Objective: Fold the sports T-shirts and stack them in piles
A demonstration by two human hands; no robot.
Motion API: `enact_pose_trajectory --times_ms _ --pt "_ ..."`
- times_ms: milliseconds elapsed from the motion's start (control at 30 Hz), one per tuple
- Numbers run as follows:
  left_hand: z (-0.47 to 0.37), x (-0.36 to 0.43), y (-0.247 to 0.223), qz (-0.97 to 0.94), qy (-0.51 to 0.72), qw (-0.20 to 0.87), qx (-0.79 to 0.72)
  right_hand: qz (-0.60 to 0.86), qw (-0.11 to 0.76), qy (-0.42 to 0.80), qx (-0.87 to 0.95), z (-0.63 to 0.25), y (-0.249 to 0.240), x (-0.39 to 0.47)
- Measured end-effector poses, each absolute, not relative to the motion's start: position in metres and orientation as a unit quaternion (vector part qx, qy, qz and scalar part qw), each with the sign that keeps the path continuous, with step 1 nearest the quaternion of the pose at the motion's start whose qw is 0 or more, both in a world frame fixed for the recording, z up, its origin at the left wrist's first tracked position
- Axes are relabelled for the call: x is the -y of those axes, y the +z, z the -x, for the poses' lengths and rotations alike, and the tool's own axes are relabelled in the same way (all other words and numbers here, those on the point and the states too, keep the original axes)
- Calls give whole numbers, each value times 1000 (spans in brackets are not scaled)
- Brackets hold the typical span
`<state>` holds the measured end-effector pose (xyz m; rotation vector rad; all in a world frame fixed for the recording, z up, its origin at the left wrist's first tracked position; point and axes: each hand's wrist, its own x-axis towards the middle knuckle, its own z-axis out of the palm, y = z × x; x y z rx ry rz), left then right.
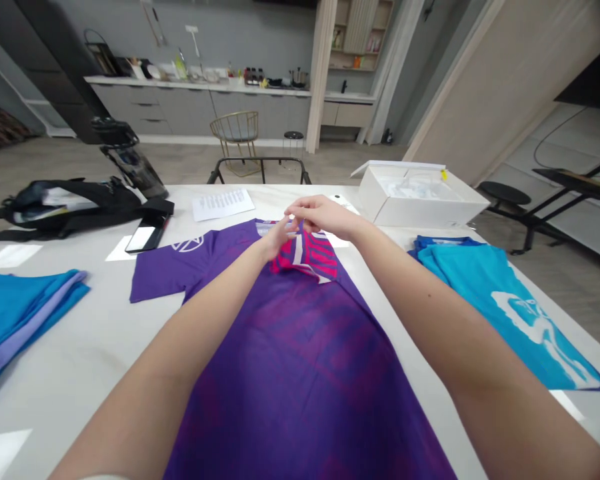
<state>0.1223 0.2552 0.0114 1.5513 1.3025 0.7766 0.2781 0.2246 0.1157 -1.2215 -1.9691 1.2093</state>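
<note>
A purple short-sleeved jersey (285, 360) lies spread on the table, its collar at the far end. Its right side is turned inward, so a red, pink and white striped flap (320, 257) shows on top, with its lower edge slightly raised. My left hand (281, 237) is at the collar with its fingers curled against the flap's upper edge. Reaching in from the right, my right hand (320, 213) has its thumb and fingers drawn together, and its fingertips meet those of my left hand. The cloth between the fingertips is mostly hidden.
Folded blue clothes (25, 310) lie at left, a blue printed garment (510, 300) at right. Behind are a white box (420, 200), a printed sheet (223, 204), a phone (150, 230), a black bag (65, 207) and a dark bottle (140, 170). A chair (237, 130) stands beyond.
</note>
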Motion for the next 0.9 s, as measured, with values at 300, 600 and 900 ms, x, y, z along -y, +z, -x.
enact_pose_trajectory --times_ms 300,600,900 --pt "-69 -210 4 -653 160 467 -574 610 28 70 789 -311 6 -274" --pt "-75 -197 -6 -737 185 307 -572 570 0 10 822 -307 -2 -288" --pt "-79 -185 -6 -725 115 303 -607 556 -12 39 830 -311 -8 -305"
